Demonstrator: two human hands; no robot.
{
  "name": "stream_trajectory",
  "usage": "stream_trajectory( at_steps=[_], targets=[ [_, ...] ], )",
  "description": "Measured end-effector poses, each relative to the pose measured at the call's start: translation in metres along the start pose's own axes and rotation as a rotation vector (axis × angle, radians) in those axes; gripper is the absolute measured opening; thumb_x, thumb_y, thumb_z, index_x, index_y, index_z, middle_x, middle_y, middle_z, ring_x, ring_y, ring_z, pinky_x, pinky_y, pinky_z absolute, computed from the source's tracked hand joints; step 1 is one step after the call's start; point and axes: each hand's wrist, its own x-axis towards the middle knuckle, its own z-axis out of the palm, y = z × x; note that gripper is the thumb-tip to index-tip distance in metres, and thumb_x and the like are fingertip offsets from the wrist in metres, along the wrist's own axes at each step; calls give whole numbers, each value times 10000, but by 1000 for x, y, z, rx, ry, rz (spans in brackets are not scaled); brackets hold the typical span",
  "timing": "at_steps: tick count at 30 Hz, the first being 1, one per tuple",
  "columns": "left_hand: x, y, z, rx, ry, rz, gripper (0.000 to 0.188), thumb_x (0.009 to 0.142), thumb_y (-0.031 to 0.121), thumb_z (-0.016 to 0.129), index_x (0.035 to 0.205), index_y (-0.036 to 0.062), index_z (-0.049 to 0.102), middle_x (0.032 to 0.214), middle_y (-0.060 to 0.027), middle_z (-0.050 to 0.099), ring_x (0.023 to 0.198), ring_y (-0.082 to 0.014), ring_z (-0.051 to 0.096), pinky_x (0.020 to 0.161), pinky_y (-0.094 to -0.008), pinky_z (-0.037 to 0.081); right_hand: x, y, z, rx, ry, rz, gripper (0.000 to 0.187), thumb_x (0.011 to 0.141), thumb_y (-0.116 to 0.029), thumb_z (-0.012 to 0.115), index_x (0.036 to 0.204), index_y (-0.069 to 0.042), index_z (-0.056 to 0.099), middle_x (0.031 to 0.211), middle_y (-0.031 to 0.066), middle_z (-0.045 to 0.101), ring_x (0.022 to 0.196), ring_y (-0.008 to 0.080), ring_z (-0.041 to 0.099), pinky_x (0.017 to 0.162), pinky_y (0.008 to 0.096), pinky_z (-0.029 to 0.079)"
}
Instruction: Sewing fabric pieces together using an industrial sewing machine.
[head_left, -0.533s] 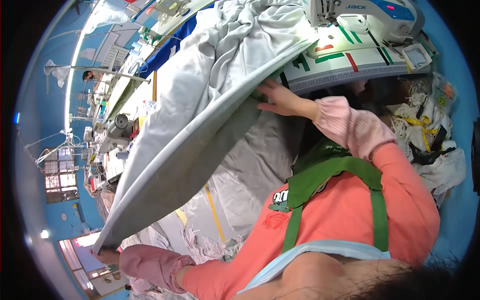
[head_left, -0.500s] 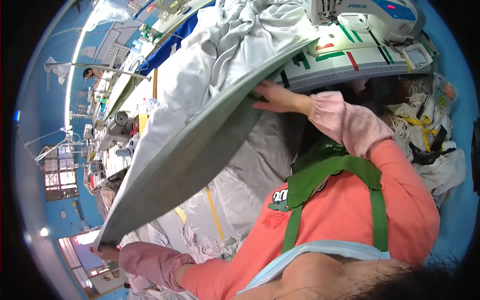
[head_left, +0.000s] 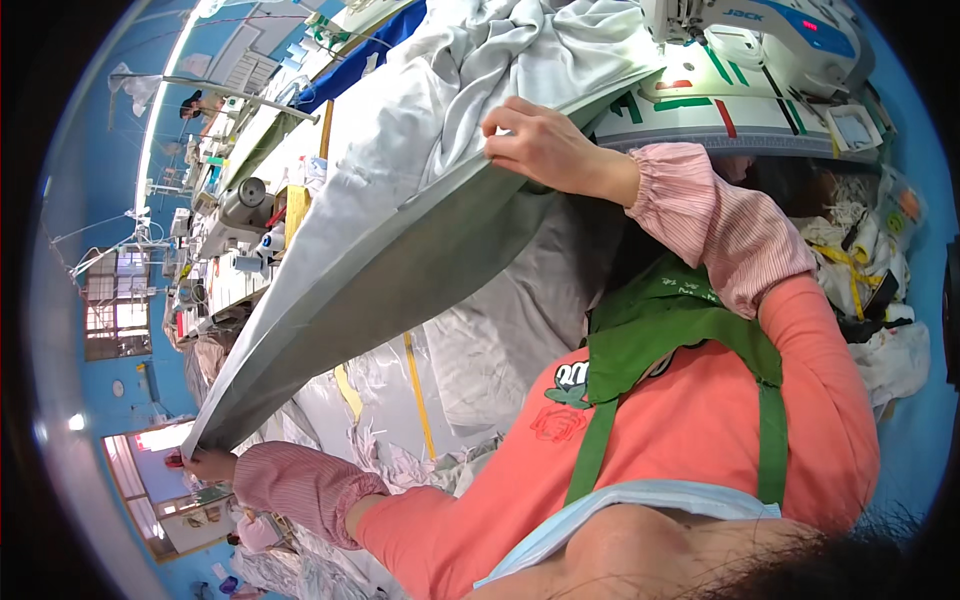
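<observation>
A long piece of light grey fabric [head_left: 400, 150] stretches from the sewing machine [head_left: 760, 40] down to the lower left, its grey-green underside turned toward me. With fingers closed, my right hand [head_left: 545, 150] pinches the fabric's folded edge midway along, a little left of the machine. Far out at the lower left, my left hand [head_left: 212, 466] grips the corner end of the same fabric, its fingers partly hidden. Between both hands the edge runs nearly straight, and the cloth sags below it. Loose folds are bunched on the table beyond.
Colored tape strips mark the machine table [head_left: 700, 120], which has a ruler along its front edge. A small white tray [head_left: 853, 128] sits at its right. Scraps and a yellow tape measure [head_left: 850, 270] pile up beside me. Another sewing machine [head_left: 245, 210] stands at the left; a person works far off.
My right hand has moved up from beneath the fabric onto its edge and closed on it. My left hand has risen slightly, lifting the corner. The whole view has shifted a little.
</observation>
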Motion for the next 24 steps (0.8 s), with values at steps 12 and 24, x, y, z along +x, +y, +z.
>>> stream_trajectory(
  at_steps=[12, 24],
  targets=[
    [5, -3, 31, 128, -172, 187, 259, 931, 194, 516, 1064, 34, 669, 1055, -177, 674, 957, -359, 636, 803, -418, 487, -31, -30, -92, 114, -92, -98, 149, 737, -94, 669, 711, -39, 533, 708, 71, 502, 737, 261, 531, 642, 360, 456],
    [-443, 513, 115, -1154, -1062, 949, 292, 857, 96, 660, 1146, 70, 630, 1185, -164, 599, 1124, -322, 567, 954, -385, 444, -297, -63, -120, 131, -181, 800, 98, 687, -78, 733, 730, -50, 650, 720, 67, 628, 726, 259, 588, 662, 367, 494]
  ],
)
